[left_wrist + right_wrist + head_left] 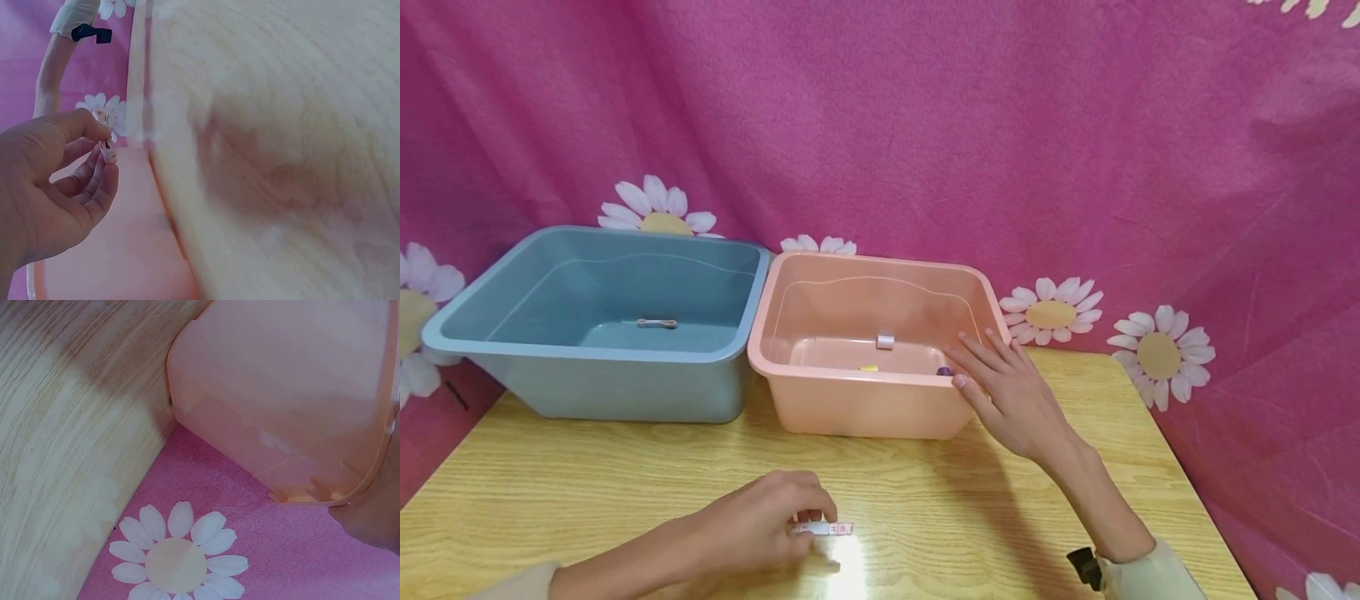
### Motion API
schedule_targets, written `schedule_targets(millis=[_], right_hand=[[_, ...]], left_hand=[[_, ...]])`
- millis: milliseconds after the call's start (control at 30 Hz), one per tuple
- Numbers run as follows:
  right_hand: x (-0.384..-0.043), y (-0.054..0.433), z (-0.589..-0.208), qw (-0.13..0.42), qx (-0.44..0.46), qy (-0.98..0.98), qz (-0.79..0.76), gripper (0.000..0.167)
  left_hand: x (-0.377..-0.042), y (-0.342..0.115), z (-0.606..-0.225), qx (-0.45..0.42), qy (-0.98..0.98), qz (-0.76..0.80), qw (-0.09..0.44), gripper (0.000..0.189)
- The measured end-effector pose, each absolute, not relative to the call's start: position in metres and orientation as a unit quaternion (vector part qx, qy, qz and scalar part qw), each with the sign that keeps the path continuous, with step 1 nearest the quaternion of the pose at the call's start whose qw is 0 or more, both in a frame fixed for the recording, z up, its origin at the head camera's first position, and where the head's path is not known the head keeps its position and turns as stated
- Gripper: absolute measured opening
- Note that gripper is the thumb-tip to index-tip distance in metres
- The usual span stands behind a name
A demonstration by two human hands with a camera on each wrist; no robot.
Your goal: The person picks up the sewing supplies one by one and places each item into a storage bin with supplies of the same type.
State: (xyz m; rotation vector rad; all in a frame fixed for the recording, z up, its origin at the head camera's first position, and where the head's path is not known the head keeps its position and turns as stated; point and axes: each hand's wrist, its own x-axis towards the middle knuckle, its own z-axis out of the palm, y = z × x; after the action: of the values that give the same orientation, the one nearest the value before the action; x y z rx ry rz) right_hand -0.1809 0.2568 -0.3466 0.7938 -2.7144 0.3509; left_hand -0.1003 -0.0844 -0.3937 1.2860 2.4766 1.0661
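My left hand (767, 512) pinches a small white strip with red print (831, 528) just above the table, in front of the pink bin. In the left wrist view the thumb and fingertips hold the strip (107, 147) by its end; its exact kind is unclear. My right hand (1011, 392) is spread at the front right corner of the pink bin (865, 408), fingers straight over the rim and holding nothing. Inside that bin lie a small whitish piece (885, 342), a yellow piece (868, 368) and a dark purple piece (944, 371), the last two partly hidden by the front wall.
To the left stands a blue-grey bin (625, 383), close beside the pink one, with a slim pale and brown item (657, 323) inside. Both bins stand on a wood-grain table (880, 475). Behind hangs a magenta cloth (925, 125) with daisies.
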Motion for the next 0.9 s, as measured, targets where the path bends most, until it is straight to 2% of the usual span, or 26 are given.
schedule_targets(millis=[300,900], right_hand=[[-0.181,0.257,-0.346,0.146,0.275,-0.942,0.121,0.045],[-0.182,0.257,-0.347,0.149,0.278,-0.942,0.117,0.045]], left_hand=[[-0.110,-0.094,-0.375,0.408,0.836,0.354,0.093,0.028],[-0.128,-0.116,-0.343,0.406,0.843,0.350,0.039,0.030]])
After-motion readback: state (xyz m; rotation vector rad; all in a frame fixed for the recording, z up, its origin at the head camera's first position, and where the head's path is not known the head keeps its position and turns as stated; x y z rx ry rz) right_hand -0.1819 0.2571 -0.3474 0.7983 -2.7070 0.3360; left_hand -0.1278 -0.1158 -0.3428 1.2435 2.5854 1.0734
